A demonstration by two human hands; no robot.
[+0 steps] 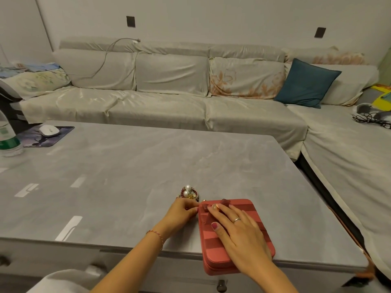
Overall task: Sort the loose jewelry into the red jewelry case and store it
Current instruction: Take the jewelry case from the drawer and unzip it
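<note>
Water in a clear plastic bottle with a green label [7, 136] stands at the far left edge of my grey stone-look bench [131, 166]. Just beside it, further back, a white computer mouse [49, 130] sits on a dark purple mouse pad [45, 136].

Toward the near middle of the bench lies the loose jewelry [189, 193]: a small heap of dark red beads and gold pieces with 2 white pearls on top. My left hand [182, 212] is just in front of that heap, fingers curled with the tips drawn together at the left edge of the case; I cannot tell whether they pinch anything. A thin red string bracelet [156, 235] circles that wrist.

To the right of the heap sits the red jewelry case [213, 246], square with darker red stripes across its closed lid, its near end hanging slightly past the bench's front edge. My right hand [239, 231] lies flat on the lid, fingers straight and spread, a silver ring [236, 219] on 1 finger. Its fingertips touch a small dark red bow [213, 205] at the lid's far edge.

Behind the bench runs a long pale grey covered sofa [169, 102], with a teal square cushion [306, 83] leaning at its right end. A tangle of black cable [370, 119] rests on the sofa's right-hand section.
</note>
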